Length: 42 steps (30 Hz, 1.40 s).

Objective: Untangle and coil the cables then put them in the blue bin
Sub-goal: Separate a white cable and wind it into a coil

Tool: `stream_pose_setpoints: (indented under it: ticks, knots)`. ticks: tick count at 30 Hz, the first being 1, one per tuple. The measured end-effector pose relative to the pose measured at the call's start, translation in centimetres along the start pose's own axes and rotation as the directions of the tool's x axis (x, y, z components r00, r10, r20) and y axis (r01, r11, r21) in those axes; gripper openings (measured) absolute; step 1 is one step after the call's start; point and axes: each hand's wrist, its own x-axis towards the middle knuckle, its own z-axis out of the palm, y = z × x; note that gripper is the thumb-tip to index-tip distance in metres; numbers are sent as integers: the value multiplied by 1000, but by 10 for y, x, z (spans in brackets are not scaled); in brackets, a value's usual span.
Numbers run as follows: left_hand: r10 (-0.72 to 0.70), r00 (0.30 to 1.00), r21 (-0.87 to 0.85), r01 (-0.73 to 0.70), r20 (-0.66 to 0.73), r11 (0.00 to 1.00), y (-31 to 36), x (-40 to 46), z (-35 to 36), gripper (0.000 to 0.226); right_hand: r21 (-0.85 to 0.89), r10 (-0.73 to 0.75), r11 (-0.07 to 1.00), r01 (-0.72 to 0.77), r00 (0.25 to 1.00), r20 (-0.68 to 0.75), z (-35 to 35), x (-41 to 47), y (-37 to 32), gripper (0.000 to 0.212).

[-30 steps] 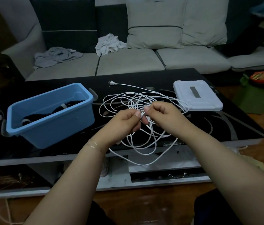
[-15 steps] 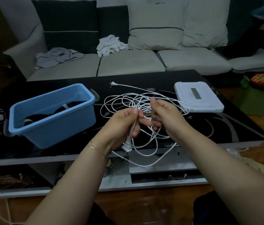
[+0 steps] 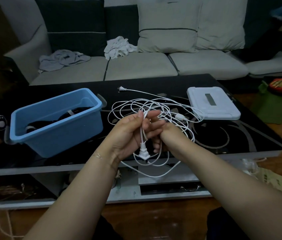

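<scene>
Black glass table point(image 3: 240, 135), frame centre — my left hand point(image 3: 128, 134) pinches the white cable point(image 3: 155, 108) above its dangling plug point(image 3: 143, 154); right hand point(image 3: 162, 134) curls round loops spilling past the front edge. Blue bin point(image 3: 55, 134) sits left.

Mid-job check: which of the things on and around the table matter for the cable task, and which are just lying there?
Job: white cable, its plug, blue bin, black cable inside it, left hand, right hand.
Lying about: white lid, sofa cloths, green stool.
</scene>
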Motion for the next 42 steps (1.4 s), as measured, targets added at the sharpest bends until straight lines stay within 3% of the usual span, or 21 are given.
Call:
stream_pose_setpoints:
  ticks: [4, 10, 12, 15, 19, 22, 24, 26, 29, 31, 34, 36, 38, 42]
  knots:
    - [9, 996, -32, -12, -87, 999, 2, 1, -1, 45, -53, -75, 995, 80, 993, 87, 6, -3, 1, 45]
    - [52, 981, -141, -80, -189, 987, 6, 3, -3, 31, -345, -212, 898, 275, 955, 208, 11, -11, 1, 29]
    - [48, 982, -176, -81, -184, 981, 7, 2, -4, 22, -401, -211, 864, 303, 943, 256, 8, -13, -1, 21]
    - [49, 986, -180, -78, -156, 981, 7, 2, -5, 24, -470, -173, 836, 283, 949, 265, 8, -13, -2, 28]
    - [138, 960, -100, -167, -244, 981, 10, 4, -8, 36, -559, -143, 778, 288, 947, 288, 11, -16, 3, 15]
    - [247, 922, 138, -214, -299, 967, 8, 6, -11, 34, -675, -167, 657, 336, 938, 304, 9, -17, 4, 10]
    - [324, 893, 370, -200, -313, 907, 5, 8, -10, 31, -741, -189, 557, 375, 926, 327, 9, -20, 3, 13]
    - [382, 883, 592, -160, -271, 790, 2, 8, -11, 27, -752, -198, 525, 399, 917, 348, 9, -22, 2, 16]
    - [409, 902, 869, -87, -138, 486, 1, 5, -15, 23, -763, -212, 481, 433, 901, 378, 6, -25, -2, 14]
    - [406, 909, 952, -35, -97, 306, 0, 4, -18, 21, -777, -247, 437, 453, 891, 381, 2, -26, -6, 13]
    - [391, 918, 987, 1, -65, 161, -1, 6, -22, 20, -755, -301, 467, 460, 886, 354, -7, -26, -13, 16]
    - [374, 927, 988, -28, -32, 154, -3, 5, -19, 22, -742, -326, 466, 482, 873, 362, -12, -25, -18, 20]
    - [323, 946, 970, -42, -39, 240, -4, 3, -15, 22, -733, -362, 447, 512, 853, 375, -17, -22, -20, 16]
    - [148, 986, 949, 31, -81, 313, -5, 1, -9, 27, -777, -500, 394, 491, 824, 267, -26, -21, -18, 26]
